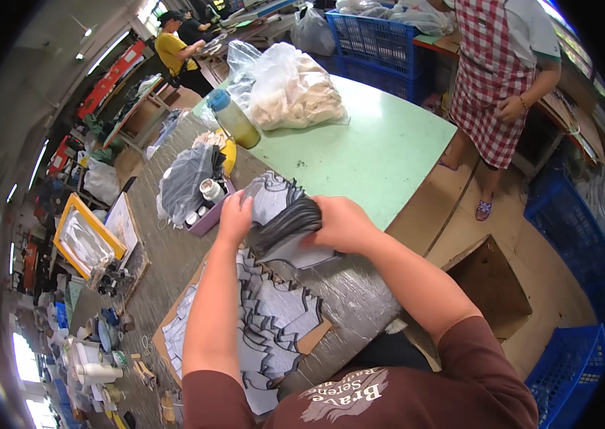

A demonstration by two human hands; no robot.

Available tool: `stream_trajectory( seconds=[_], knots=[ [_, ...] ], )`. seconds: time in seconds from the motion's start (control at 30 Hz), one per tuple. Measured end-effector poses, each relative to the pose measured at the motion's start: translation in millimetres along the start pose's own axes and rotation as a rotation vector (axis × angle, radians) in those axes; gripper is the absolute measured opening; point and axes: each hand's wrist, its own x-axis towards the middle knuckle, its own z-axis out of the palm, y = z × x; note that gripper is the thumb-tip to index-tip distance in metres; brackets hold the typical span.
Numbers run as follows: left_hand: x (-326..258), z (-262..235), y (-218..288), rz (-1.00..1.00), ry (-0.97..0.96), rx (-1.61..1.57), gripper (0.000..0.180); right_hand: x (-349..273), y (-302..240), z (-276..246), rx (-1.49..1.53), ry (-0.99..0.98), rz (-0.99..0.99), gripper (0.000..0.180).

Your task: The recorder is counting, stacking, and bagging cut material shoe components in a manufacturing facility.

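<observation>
A thick stack of cut grey pieces with black edges (289,227) is held up between my two hands, over the near side of the table. My right hand (342,223) wraps round the right end of the stack, thumb on top. My left hand (235,216) is closed at the stack's left end, its fingers partly hidden. More grey pieces (271,194) with jagged dark edges lie just beyond the stack. Below my hands, rows of overlapping grey pieces (266,314) are spread on a brown cardboard sheet (314,336), partly covered by my left forearm.
A purple box (208,220) holding small jars stands left of my hands. Farther off are a blue-capped bottle (234,120) and a bag of beige pieces (295,89) on the green tabletop (381,143). A person in a checked apron (492,71) stands at the right, near a cardboard box (492,286).
</observation>
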Motion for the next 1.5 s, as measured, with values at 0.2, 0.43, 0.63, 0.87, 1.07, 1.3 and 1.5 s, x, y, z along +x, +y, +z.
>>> stream_trajectory(
  seconds=[0.2, 0.43, 0.63, 0.87, 1.07, 1.3, 1.5],
  knots=[
    [63.2, 2.3, -2.5, -0.231, -0.353, -0.271, 0.042, 102.6, 7.0, 50.1, -0.198, -0.142, 0.129, 0.052],
    [95.7, 21.2, -17.7, -0.101, -0.586, 0.254, 0.078, 103.1, 15.3, 73.4, -0.441, -0.125, 0.092, 0.059],
    [72.7, 19.4, -30.3, -0.152, -0.59, -0.253, 0.068, 73.0, 32.6, 78.8, -0.451, 0.13, -0.183, 0.051],
    [-24.9, 3.4, 25.2, 0.052, -0.593, -0.544, 0.088, 5.2, 27.0, 49.9, -0.503, 0.14, -0.352, 0.047],
    [-45.4, -6.6, 41.5, 0.212, -0.543, -0.35, 0.1, -22.9, 42.2, 56.5, -0.341, 0.263, -0.353, 0.081],
    [-74.0, -11.8, 57.1, 0.213, -0.645, -0.372, 0.134, 3.0, 47.8, 43.3, -0.418, 0.102, -0.286, 0.098],
    [-104.4, -10.9, 62.5, 0.19, -0.567, -0.344, 0.146, 8.0, 42.6, 46.2, -0.393, 0.029, -0.304, 0.084]
  ],
)
